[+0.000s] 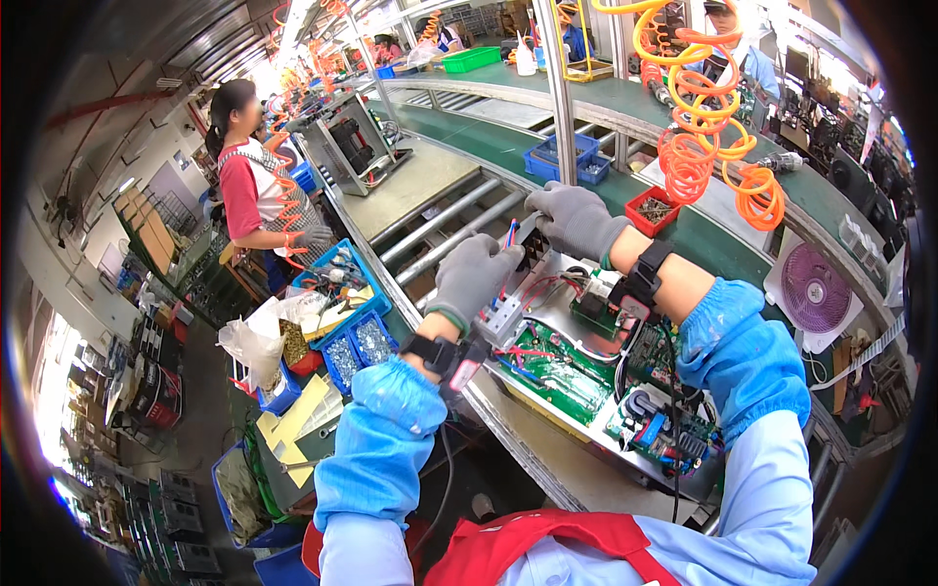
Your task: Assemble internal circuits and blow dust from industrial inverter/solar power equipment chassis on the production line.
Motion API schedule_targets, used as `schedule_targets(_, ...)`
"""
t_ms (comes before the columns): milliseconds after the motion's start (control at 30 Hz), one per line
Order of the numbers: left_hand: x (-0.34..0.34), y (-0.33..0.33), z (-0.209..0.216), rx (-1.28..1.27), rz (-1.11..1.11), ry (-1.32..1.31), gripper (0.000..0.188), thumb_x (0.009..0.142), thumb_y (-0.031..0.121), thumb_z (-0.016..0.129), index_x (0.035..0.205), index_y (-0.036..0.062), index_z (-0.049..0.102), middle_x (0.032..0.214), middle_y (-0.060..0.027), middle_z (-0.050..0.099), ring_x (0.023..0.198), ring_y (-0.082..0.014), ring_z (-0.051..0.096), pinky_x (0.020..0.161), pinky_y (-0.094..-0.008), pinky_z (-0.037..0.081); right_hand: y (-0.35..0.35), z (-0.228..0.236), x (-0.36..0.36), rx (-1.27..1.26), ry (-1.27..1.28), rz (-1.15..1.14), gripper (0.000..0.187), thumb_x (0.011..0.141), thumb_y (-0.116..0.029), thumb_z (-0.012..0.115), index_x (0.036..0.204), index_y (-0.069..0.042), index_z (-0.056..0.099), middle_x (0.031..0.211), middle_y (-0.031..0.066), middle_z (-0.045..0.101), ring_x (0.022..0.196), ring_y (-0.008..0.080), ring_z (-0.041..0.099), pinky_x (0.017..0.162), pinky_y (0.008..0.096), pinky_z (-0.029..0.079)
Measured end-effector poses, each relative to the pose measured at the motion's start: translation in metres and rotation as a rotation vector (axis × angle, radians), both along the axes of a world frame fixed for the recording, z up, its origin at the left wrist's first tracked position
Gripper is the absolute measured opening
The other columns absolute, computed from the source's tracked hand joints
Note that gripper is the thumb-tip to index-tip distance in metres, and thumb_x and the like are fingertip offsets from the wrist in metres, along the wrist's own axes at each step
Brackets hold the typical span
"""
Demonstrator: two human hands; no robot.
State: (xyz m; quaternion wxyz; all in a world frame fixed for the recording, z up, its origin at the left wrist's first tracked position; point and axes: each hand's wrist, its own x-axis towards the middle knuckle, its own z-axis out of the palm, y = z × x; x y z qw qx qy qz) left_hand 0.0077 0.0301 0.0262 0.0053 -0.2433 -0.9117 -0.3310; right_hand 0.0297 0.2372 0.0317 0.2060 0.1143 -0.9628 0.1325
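A metal chassis (572, 427) with green circuit boards (562, 381) and loose cables lies in front of me. My left hand (474, 275), in a grey glove, is at its far left corner, fingers closed beside upright red and blue wires (510, 234). What those fingers hold is hidden. My right hand (578, 223), gloved too, bends its fingers over the far end, next to a dark block (532, 246) between both hands; its grip is also hidden. Near my left hand sits a light grey terminal block (500, 320). Both wrists carry strapped-on dark devices.
A roller conveyor (454, 234) runs beyond the chassis. Blue bins (371, 337) of small hardware stand at left, a red tray (652, 209) of screws at right. Orange coiled hoses (699, 117) hang at upper right, near a purple fan (816, 286). A co-worker (259, 186) stands at far left.
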Motion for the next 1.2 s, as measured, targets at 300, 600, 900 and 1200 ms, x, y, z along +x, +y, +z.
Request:
schedule_targets(300, -0.015, 0.006, -0.013, 0.628, -0.08, -0.413, 0.03, 0.085, 0.021, 0.067, 0.102, -0.0039, 0.066, 0.08, -0.0051, 0.064, 0.067, -0.0122, 0.057, 0.064, -0.0257, 0.045, 0.007, 0.006, -0.008, -0.191, -0.039, 0.034, 0.031, 0.082, -0.017, 0.058, 0.11, -0.008, 0.068, 0.102, 0.0204, 0.064, 0.101, 0.0398, 0.062, 0.088, 0.045, 0.049)
schedule_targets(600, 0.001, 0.003, -0.005, 0.794, -0.1, -0.411, 0.029, 0.088, 0.025, 0.063, 0.096, -0.002, 0.069, 0.079, -0.002, 0.062, 0.068, -0.0093, 0.055, 0.062, -0.0245, 0.044, -0.006, 0.025, -0.019, -0.157, -0.105, 0.214, 0.03, 0.082, -0.016, 0.062, 0.111, -0.009, 0.068, 0.101, 0.0159, 0.066, 0.1, 0.0345, 0.063, 0.087, 0.042, 0.049)
schedule_targets(900, -0.008, -0.001, -0.019, 0.932, -0.259, -0.248, 0.031, 0.086, 0.029, 0.058, 0.093, 0.0005, 0.068, 0.082, -0.0037, 0.063, 0.075, -0.0116, 0.057, 0.068, -0.0267, 0.048, 0.032, 0.032, 0.005, -0.311, -0.484, 0.153, 0.027, 0.085, -0.017, 0.066, 0.106, -0.001, 0.068, 0.081, 0.0106, 0.068, 0.074, 0.0162, 0.066, 0.068, 0.0314, 0.053)
schedule_targets(1200, 0.002, -0.006, -0.005, 0.694, -0.212, -0.378, 0.031, 0.081, 0.022, 0.064, 0.097, -0.0052, 0.066, 0.08, -0.003, 0.062, 0.073, -0.0089, 0.055, 0.067, -0.0224, 0.042, 0.029, -0.015, -0.009, -0.305, -0.295, 0.095, 0.017, 0.086, -0.01, 0.059, 0.098, 0.001, 0.063, 0.074, 0.014, 0.066, 0.06, 0.0224, 0.065, 0.059, 0.0353, 0.052)
